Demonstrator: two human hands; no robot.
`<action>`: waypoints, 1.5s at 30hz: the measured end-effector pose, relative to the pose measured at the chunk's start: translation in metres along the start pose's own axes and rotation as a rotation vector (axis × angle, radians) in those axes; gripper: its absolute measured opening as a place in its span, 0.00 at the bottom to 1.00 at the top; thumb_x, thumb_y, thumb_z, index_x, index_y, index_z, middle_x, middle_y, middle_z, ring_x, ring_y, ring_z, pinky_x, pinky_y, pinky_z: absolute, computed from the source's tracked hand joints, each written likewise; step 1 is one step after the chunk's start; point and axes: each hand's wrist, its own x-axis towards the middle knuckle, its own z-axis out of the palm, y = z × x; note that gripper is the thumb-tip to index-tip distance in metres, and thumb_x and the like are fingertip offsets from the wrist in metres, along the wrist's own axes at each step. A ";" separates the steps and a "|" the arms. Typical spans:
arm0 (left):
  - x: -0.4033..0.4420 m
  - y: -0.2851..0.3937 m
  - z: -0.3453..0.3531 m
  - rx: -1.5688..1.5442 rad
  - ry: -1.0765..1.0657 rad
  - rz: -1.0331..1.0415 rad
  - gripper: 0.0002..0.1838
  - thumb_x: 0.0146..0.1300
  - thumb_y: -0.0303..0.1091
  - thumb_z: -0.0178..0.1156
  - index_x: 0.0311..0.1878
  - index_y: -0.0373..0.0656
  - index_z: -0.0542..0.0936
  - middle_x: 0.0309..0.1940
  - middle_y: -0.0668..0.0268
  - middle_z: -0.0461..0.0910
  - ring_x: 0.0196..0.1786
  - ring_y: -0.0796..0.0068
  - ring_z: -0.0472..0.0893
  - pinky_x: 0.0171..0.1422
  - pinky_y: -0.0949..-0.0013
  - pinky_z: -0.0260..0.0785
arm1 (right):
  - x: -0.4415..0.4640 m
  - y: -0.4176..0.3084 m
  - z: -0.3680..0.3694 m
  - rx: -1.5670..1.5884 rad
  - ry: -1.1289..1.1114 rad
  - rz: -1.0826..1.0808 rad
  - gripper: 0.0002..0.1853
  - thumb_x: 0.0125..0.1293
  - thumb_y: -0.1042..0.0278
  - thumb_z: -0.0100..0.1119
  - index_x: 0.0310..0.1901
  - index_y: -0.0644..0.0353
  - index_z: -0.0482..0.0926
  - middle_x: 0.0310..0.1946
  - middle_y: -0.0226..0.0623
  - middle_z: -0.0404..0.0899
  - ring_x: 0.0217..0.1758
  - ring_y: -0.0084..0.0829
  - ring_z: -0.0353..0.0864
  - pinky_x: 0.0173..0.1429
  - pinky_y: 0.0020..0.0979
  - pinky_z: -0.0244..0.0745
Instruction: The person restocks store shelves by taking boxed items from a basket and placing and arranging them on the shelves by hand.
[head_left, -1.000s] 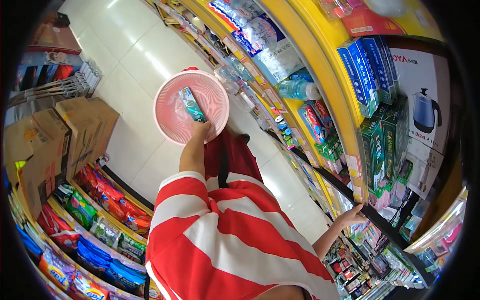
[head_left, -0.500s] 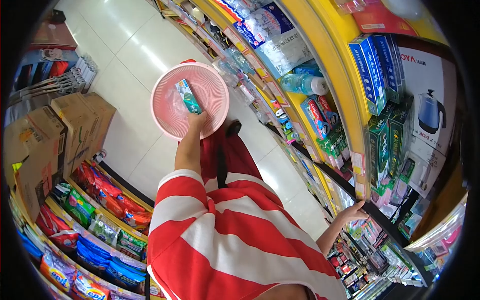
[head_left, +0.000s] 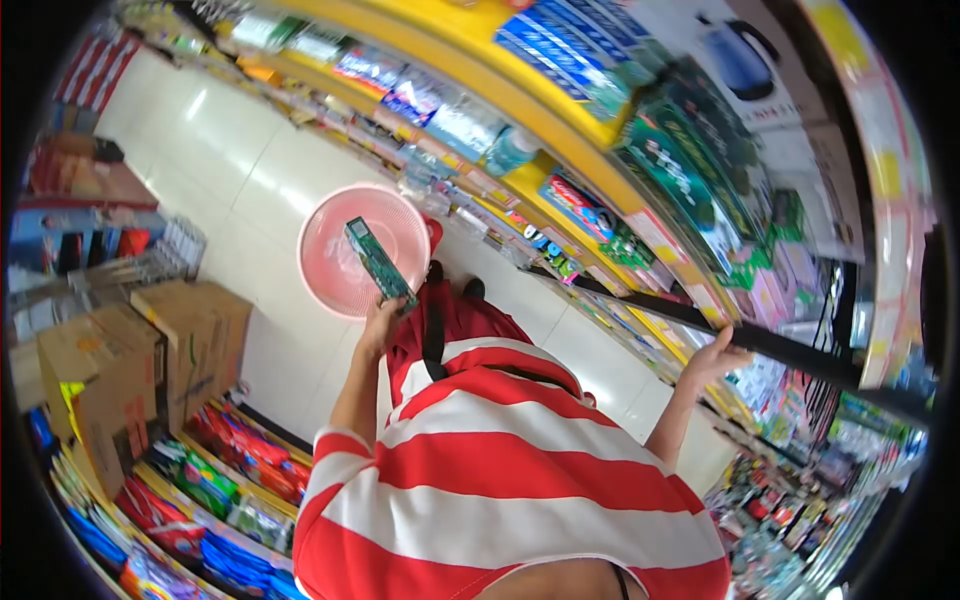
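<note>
My left hand (head_left: 382, 318) is closed around the lower end of a long, narrow dark green carton (head_left: 377, 258), perhaps a toothpaste box. The carton slants above a round pink plastic basket (head_left: 313, 284) with perforated sides. Some clear plastic lies inside the basket, too blurred to make out. On the other side, my right hand (head_left: 718, 356) is at a black shelf divider (head_left: 790, 350), thumb and fingers apart, and appears to touch it. Near that hand are shelves with larger green cartons (head_left: 678, 170) and a red Colgate box (head_left: 578, 207).
Shelves of toiletries run along the right, with a kettle box (head_left: 765, 60) high up. At left stand brown cardboard boxes (head_left: 195, 335) above shelves of red, green and blue bags (head_left: 245, 450). A pale tiled floor (head_left: 255, 190) lies between them.
My view has turned and shifted. The carton is now tilted to show its dark green side, and my left hand has moved lower in view. My right hand's fingers have spread more at the divider.
</note>
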 end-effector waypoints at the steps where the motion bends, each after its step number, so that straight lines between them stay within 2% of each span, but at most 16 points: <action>1: -0.011 0.005 0.010 0.054 -0.019 0.038 0.22 0.56 0.26 0.55 0.55 0.37 0.66 0.49 0.61 0.71 0.51 0.66 0.74 0.60 0.62 0.67 | 0.000 -0.006 -0.004 -0.062 -0.056 0.123 0.23 0.65 0.67 0.57 0.51 0.70 0.57 0.40 0.42 0.68 0.39 0.30 0.68 0.42 0.30 0.67; 5: -0.060 0.052 0.067 0.366 -0.138 0.203 0.25 0.51 0.21 0.55 0.56 0.36 0.66 0.50 0.59 0.73 0.53 0.65 0.74 0.62 0.63 0.65 | -0.002 -0.004 0.001 0.122 -0.047 0.150 0.26 0.66 0.72 0.54 0.58 0.71 0.52 0.50 0.50 0.68 0.51 0.35 0.71 0.54 0.32 0.67; 6: -0.070 0.066 0.082 0.415 -0.184 0.245 0.26 0.50 0.20 0.55 0.56 0.36 0.66 0.50 0.59 0.74 0.54 0.65 0.75 0.62 0.63 0.65 | -0.002 -0.005 0.002 0.154 -0.034 0.093 0.26 0.66 0.72 0.54 0.58 0.70 0.52 0.51 0.51 0.67 0.51 0.36 0.71 0.54 0.32 0.67; 8: -0.087 0.094 0.107 0.476 -0.257 0.315 0.29 0.46 0.19 0.58 0.57 0.34 0.66 0.50 0.56 0.76 0.55 0.65 0.75 0.62 0.64 0.65 | -0.002 -0.013 0.002 0.171 -0.030 0.134 0.26 0.65 0.73 0.53 0.58 0.70 0.52 0.51 0.51 0.66 0.52 0.36 0.70 0.54 0.32 0.67; 11: -0.102 0.137 0.142 0.569 -0.471 0.481 0.32 0.45 0.17 0.61 0.58 0.32 0.66 0.47 0.63 0.73 0.51 0.73 0.73 0.58 0.69 0.66 | -0.002 -0.022 0.001 0.176 -0.019 0.148 0.25 0.64 0.73 0.54 0.58 0.68 0.54 0.50 0.49 0.67 0.51 0.37 0.70 0.52 0.31 0.65; 16: -0.127 0.205 0.216 0.900 -0.628 0.681 0.35 0.43 0.21 0.64 0.59 0.31 0.66 0.48 0.62 0.72 0.52 0.72 0.73 0.59 0.68 0.64 | -0.002 -0.022 0.001 0.217 -0.008 0.201 0.28 0.63 0.73 0.55 0.60 0.67 0.53 0.52 0.47 0.67 0.55 0.37 0.69 0.54 0.34 0.64; 21: -0.136 0.248 0.295 1.192 -0.740 0.760 0.33 0.44 0.25 0.65 0.58 0.31 0.68 0.47 0.61 0.74 0.49 0.72 0.75 0.58 0.69 0.65 | -0.002 -0.026 -0.001 0.167 -0.015 0.197 0.27 0.64 0.76 0.54 0.60 0.66 0.53 0.53 0.46 0.66 0.55 0.33 0.69 0.54 0.30 0.66; 24: -0.133 0.261 0.338 1.509 -0.752 0.976 0.32 0.44 0.29 0.66 0.56 0.32 0.70 0.43 0.55 0.77 0.46 0.68 0.77 0.54 0.69 0.68 | -0.002 -0.028 0.001 0.198 -0.002 0.202 0.27 0.63 0.76 0.55 0.61 0.66 0.54 0.53 0.45 0.66 0.54 0.33 0.70 0.55 0.31 0.65; 27: -0.137 0.268 0.381 1.766 -0.746 0.997 0.31 0.45 0.32 0.66 0.54 0.33 0.71 0.41 0.50 0.77 0.43 0.63 0.78 0.51 0.67 0.69 | -0.001 -0.034 -0.002 0.216 -0.010 0.230 0.27 0.63 0.76 0.55 0.61 0.66 0.55 0.53 0.45 0.65 0.53 0.33 0.70 0.55 0.32 0.65; 31: -0.130 0.272 0.416 1.840 -0.845 1.035 0.29 0.46 0.33 0.66 0.53 0.35 0.72 0.42 0.51 0.78 0.42 0.61 0.78 0.50 0.66 0.68 | -0.001 -0.037 0.000 0.247 0.044 0.227 0.25 0.62 0.77 0.55 0.59 0.68 0.58 0.49 0.47 0.68 0.51 0.36 0.70 0.57 0.33 0.63; 32: -0.130 0.274 0.424 1.901 -0.817 1.062 0.28 0.47 0.32 0.67 0.53 0.36 0.72 0.43 0.54 0.78 0.45 0.62 0.78 0.51 0.66 0.68 | -0.001 -0.037 0.001 0.248 0.044 0.225 0.25 0.62 0.77 0.55 0.59 0.68 0.58 0.50 0.47 0.68 0.51 0.36 0.70 0.57 0.33 0.63; 35: -0.132 0.275 0.437 1.894 -0.786 1.010 0.31 0.49 0.28 0.66 0.58 0.36 0.68 0.49 0.57 0.75 0.51 0.70 0.75 0.58 0.70 0.67 | -0.002 -0.035 0.001 0.242 0.042 0.225 0.25 0.62 0.77 0.54 0.59 0.68 0.58 0.50 0.48 0.68 0.52 0.37 0.70 0.58 0.34 0.63; 39: -0.110 0.277 0.433 1.745 -0.806 0.889 0.28 0.48 0.30 0.66 0.56 0.40 0.72 0.49 0.58 0.77 0.52 0.66 0.75 0.61 0.64 0.65 | -0.002 -0.035 0.001 0.196 0.038 0.207 0.25 0.63 0.78 0.53 0.60 0.68 0.57 0.51 0.49 0.67 0.53 0.38 0.70 0.58 0.34 0.64; 40: -0.106 0.280 0.433 1.769 -0.815 0.836 0.28 0.49 0.29 0.67 0.56 0.39 0.72 0.51 0.59 0.75 0.53 0.66 0.75 0.62 0.62 0.64 | -0.002 -0.034 0.000 0.186 0.030 0.200 0.25 0.63 0.77 0.53 0.60 0.68 0.57 0.51 0.49 0.66 0.53 0.38 0.70 0.57 0.34 0.65; 43: -0.100 0.280 0.431 1.717 -0.833 0.849 0.29 0.50 0.28 0.68 0.56 0.36 0.70 0.51 0.59 0.74 0.52 0.70 0.75 0.59 0.66 0.67 | -0.001 -0.034 0.001 0.166 0.022 0.190 0.24 0.64 0.77 0.53 0.60 0.68 0.56 0.52 0.49 0.66 0.53 0.38 0.70 0.57 0.35 0.65; 45: -0.099 0.271 0.428 1.587 -0.818 0.732 0.30 0.51 0.27 0.68 0.57 0.36 0.68 0.51 0.58 0.73 0.51 0.72 0.76 0.56 0.70 0.68 | -0.002 -0.032 0.001 0.169 0.021 0.183 0.24 0.64 0.76 0.53 0.60 0.68 0.57 0.52 0.49 0.66 0.53 0.38 0.70 0.58 0.35 0.64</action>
